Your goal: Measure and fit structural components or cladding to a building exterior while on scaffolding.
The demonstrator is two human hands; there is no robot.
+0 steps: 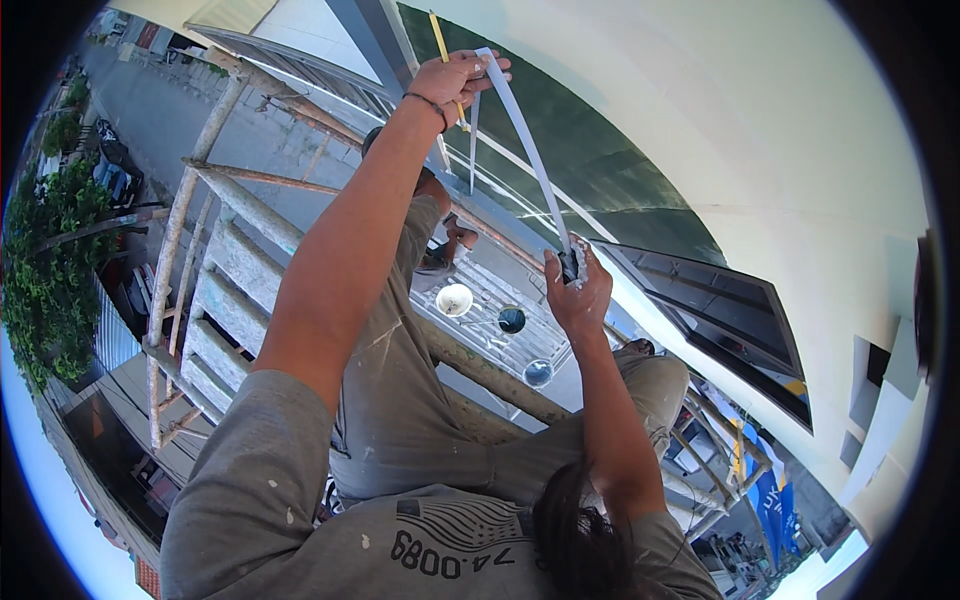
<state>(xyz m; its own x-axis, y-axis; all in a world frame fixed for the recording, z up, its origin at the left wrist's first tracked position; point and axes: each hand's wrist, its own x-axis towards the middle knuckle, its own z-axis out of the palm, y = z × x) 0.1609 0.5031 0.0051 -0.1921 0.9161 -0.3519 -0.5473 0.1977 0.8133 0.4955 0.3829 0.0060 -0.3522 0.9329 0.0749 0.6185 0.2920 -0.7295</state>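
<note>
We can see a row of dark digits point(452, 553) on the chest of the grey shirt point(285, 500), upside down to us, just below a wavy striped print point(465, 518). At the lower right, we find a few white capital letters on a blue banner point(785, 508), turned sideways. Any markings on the white tape point(532, 148) are too washed-out for us to tell.

I see a slim yellow stick point(439, 36) and long white strip point(526, 138) toward twelve o'clock. At six, the grey cloth shirt point(350, 570) carries black wavy stripes.
</note>
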